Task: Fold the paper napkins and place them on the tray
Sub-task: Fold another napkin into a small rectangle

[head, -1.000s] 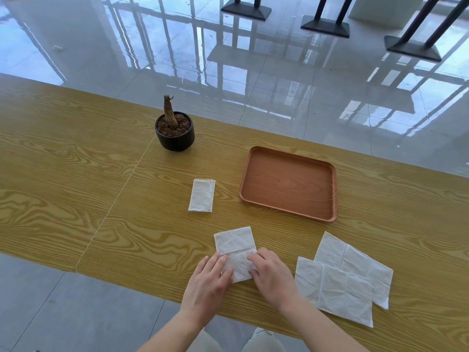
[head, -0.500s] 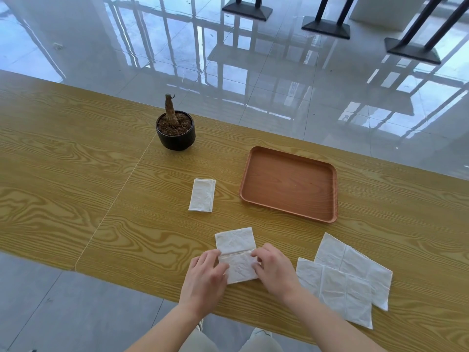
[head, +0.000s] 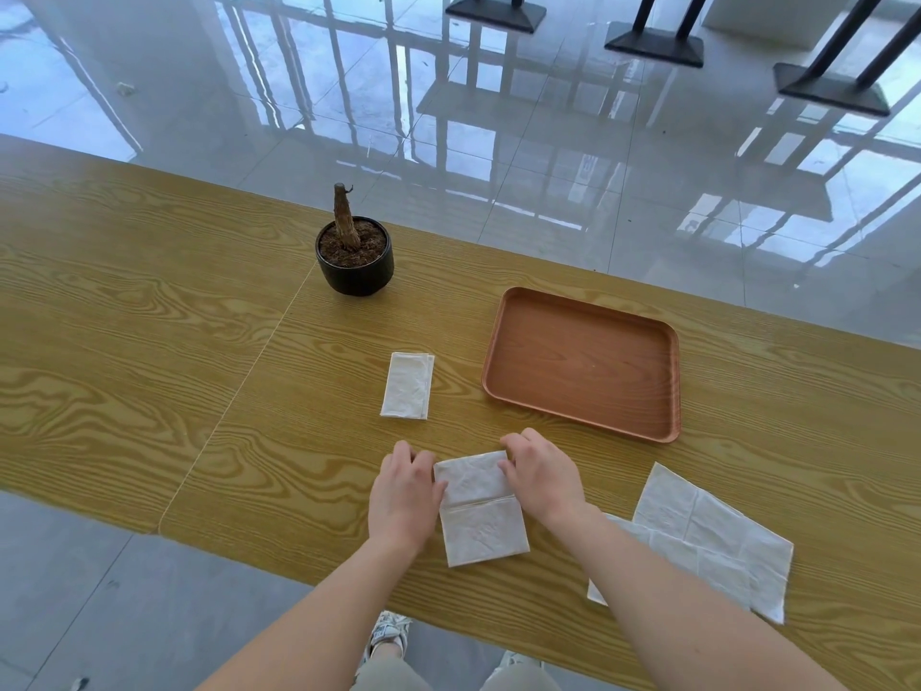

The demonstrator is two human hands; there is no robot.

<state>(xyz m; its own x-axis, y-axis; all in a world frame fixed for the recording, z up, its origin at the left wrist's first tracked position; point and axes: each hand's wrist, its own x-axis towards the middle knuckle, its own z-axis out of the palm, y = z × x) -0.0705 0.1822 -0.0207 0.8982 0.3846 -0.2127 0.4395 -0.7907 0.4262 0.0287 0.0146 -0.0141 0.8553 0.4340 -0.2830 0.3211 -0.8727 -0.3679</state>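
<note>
Left hand (head: 404,496) and right hand (head: 543,473) lie palm-down, fingers curled.

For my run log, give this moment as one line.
both hands folding napkin | folded napkin on table | tray empty

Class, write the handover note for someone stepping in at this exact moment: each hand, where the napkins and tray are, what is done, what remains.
Left hand: pressing the left edge of the napkin being folded.
Right hand: holding its far right corner.
Tray: on the table, nothing in it.
Done: one folded napkin lies left of the tray, not yet on it.
In progress: the napkin between the hands shows a crease across its middle.
Left: finish this fold, fold the unfolded napkins on the right, move all onto the tray.
</note>
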